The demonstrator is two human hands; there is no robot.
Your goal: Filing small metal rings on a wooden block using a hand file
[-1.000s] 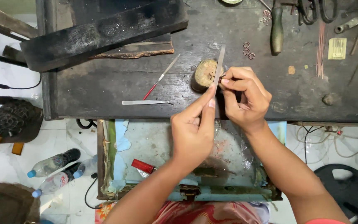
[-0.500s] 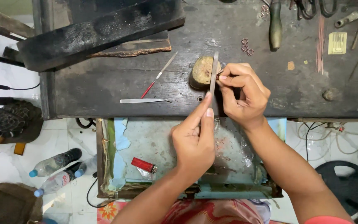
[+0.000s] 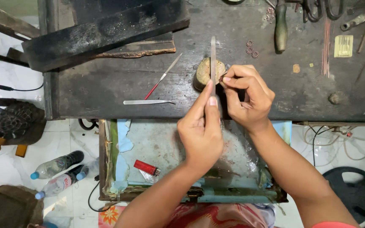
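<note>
My left hand (image 3: 201,133) is closed around a flat metal file (image 3: 213,63), index finger laid along the blade, which runs away from me and crosses the small wooden block (image 3: 203,71). My right hand (image 3: 246,95) is pinched narrow, thumb and forefinger gripping a tiny dark workpiece (image 3: 223,78) pressed against the file's edge at the block. The piece is too small to identify; it may be a ring or a link.

Judged step: filing the small piece, with the block serving as a rest. The next move appears to call for a short, controlled stroke of the file along its length, with the right-hand pinch kept firm so the piece does not roll or slip from the fingertips.

Outward from the hands, on the dark work surface (image 3: 106,84):
- a red-handled needle file (image 3: 163,77), left of the block;
- steel tweezers (image 3: 148,102), near the front edge;
- three small rings (image 3: 251,48), just beyond the block;
- a green-handled tool (image 3: 281,25) and thin metal rods (image 3: 327,46), to the right.

Below the surface, an open blue-lined drawer (image 3: 157,143) holds a red lighter (image 3: 146,167). Plastic bottles (image 3: 58,171) lie on the floor to the left.
</note>
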